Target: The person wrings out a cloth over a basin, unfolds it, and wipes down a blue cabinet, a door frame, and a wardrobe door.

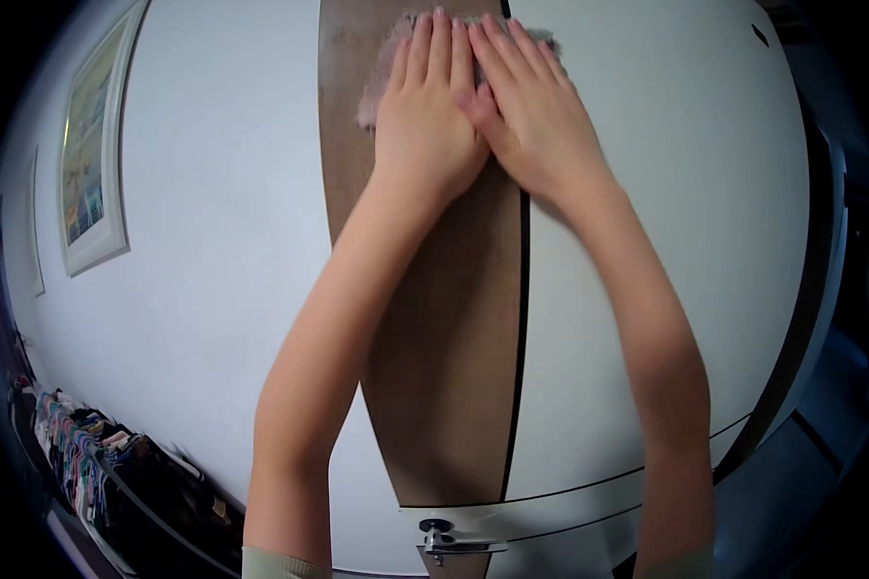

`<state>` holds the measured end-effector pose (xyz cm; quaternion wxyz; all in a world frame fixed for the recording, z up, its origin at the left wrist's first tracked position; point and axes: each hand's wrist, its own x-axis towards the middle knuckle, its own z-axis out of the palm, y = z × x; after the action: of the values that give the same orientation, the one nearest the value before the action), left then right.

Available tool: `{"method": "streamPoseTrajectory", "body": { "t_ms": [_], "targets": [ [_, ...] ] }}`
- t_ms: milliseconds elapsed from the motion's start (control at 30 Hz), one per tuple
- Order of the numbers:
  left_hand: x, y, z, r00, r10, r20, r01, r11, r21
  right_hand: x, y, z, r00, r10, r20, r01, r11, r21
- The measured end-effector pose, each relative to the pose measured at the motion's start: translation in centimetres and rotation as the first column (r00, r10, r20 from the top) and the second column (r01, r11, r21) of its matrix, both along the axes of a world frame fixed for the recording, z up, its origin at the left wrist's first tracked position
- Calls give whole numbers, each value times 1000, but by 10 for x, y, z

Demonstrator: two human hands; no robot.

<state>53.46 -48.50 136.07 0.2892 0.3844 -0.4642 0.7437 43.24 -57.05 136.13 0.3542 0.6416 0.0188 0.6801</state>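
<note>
Both my hands lie flat on a fuzzy pinkish-grey cloth [370, 108], high up where the brown wooden frame [444, 318] meets the white door panel [686, 222]. My left hand [433, 116] has its fingers stretched upward, close together. Beside it, my right hand [536, 106] is also stretched out, its thumb touching the edge of the left hand. Cloth shows past the fingertips and at the left; the palms hide the rest.
A metal door handle [459, 545] sticks out at the bottom centre. On the white wall [232, 193] at left hangs a framed picture [95, 154]. Clothes on hangers [72, 444] fill a rack at the lower left.
</note>
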Motion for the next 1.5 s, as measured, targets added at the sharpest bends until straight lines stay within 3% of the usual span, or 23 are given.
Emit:
{"method": "streamPoseTrajectory", "body": {
  "t_ms": [167,267,367,467,700,833,967,1067,1200,1300,1500],
  "targets": [
    [-35,-3,-81,988,12,-154,18,981,191,-39,-1,-79,979,-39,-201,73,984,164],
    [-56,-6,-140,957,83,-279,15,943,332,-64,-5,-139,938,-27,-345,126,955,267],
    [-70,-11,-167,921,214,-324,-86,926,367,-75,-11,-156,912,-8,-411,140,946,293],
    [-72,-14,-138,939,183,-291,-83,943,323,-76,-16,-134,932,23,-361,74,965,253],
    [-52,-38,-4,994,113,-12,-113,994,9,-46,-42,-4,995,96,0,-96,995,-13],
    [-59,-40,9,988,149,31,-150,989,14,-45,-50,10,977,204,61,-201,978,-47],
    [-76,-47,-54,983,155,-99,-148,986,71,-74,-51,-50,992,5,-129,2,998,59],
    [-96,-45,-125,952,167,-254,-87,950,300,-98,-50,-122,949,18,-314,53,975,217],
    [-110,-46,-185,927,230,-295,-90,902,423,-116,-51,-184,907,-35,-419,171,941,293],
    [-107,-46,-159,946,184,-267,-73,922,379,-114,-52,-158,913,8,-407,115,954,278],
    [-103,-78,-30,991,115,-65,-111,992,55,-102,-81,-28,998,29,-53,-28,999,20]
  ]
}}
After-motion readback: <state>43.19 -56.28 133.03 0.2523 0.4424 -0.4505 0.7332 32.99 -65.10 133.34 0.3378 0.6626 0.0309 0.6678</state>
